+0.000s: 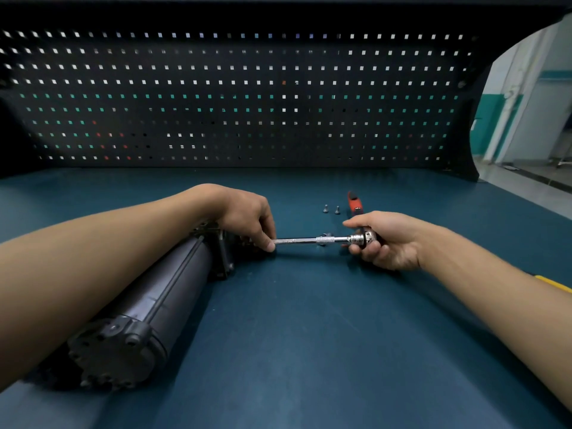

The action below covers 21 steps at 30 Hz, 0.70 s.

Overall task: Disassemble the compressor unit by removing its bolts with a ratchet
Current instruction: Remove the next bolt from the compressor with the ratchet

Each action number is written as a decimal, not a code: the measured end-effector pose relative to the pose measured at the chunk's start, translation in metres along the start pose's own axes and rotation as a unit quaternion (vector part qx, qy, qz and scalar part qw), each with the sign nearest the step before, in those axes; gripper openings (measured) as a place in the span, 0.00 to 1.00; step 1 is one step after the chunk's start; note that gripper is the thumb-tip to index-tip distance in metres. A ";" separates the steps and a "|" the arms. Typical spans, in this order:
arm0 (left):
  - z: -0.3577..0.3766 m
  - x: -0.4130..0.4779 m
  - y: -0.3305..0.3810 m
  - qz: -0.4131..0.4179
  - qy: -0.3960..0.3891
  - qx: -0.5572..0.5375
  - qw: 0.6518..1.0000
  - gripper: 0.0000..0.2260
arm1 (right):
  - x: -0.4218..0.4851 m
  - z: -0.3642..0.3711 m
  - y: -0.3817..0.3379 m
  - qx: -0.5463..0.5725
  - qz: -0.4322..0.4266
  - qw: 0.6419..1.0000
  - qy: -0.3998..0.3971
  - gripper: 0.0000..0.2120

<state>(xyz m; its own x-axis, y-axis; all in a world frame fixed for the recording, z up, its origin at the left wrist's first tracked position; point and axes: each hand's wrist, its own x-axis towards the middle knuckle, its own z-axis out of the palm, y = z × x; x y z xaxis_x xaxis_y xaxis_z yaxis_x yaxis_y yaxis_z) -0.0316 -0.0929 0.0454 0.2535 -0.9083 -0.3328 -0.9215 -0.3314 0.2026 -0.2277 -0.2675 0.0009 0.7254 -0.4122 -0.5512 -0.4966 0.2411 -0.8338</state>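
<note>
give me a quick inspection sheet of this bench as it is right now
surface: blue-green bench mat.
job's things: dark compressor unit lies on its side at left; ratchet with a red handle, its extension bar running level toward the unit's far end; two loose bolts on the mat beyond the bar.
clutter: yellow object at the right edge, mostly hidden behind the forearm.
grippers: left hand pinches the bar's end by the unit; right hand grips the ratchet head.
cables: nothing seen.
surroundings: dark pegboard behind the bench; teal and white wall at far right.
</note>
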 end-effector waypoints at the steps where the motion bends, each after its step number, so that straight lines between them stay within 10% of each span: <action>1: 0.000 0.000 0.000 -0.001 0.001 0.005 1.000 0.03 | 0.001 0.000 0.002 -0.017 -0.015 1.000 0.015 0.15; 12: 0.000 0.003 -0.003 -0.008 -0.008 0.022 1.000 0.06 | -0.001 0.002 0.023 -0.197 -0.295 0.931 0.082 0.11; 21: 0.000 0.006 -0.005 -0.006 -0.009 0.024 1.000 0.08 | 0.013 -0.008 0.031 -0.353 -0.481 0.795 0.111 0.03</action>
<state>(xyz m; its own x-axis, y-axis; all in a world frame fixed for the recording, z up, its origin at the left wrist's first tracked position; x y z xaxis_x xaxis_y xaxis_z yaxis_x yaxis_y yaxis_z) -0.0257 -0.0969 0.0426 0.2603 -0.8991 -0.3520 -0.9314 -0.3299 0.1538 -0.2374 -0.2725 -0.0323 0.8678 -0.2715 0.4162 0.0365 -0.8005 -0.5982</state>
